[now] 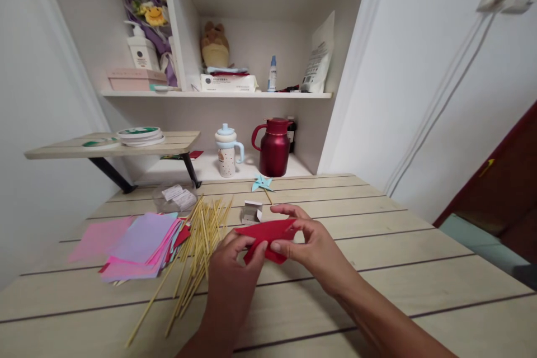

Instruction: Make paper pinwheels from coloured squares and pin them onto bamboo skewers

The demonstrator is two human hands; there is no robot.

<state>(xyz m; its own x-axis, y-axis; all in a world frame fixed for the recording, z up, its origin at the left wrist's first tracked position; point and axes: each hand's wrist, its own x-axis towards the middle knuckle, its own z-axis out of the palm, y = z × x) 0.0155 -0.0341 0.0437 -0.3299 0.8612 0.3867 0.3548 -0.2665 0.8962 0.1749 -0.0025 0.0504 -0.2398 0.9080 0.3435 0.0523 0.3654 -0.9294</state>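
1. Head view: our left hand [235, 268] and right hand [308, 240] both pinch the red paper [266, 235], held just above the table [419, 268], right of the sticks [197, 246].
2. We should keep edges aligned and press each crease firmly.

Red folded paper [268, 238], pink and lilac sheets [134, 240], pale yellow sticks [201, 240], dark-red jug [274, 148].
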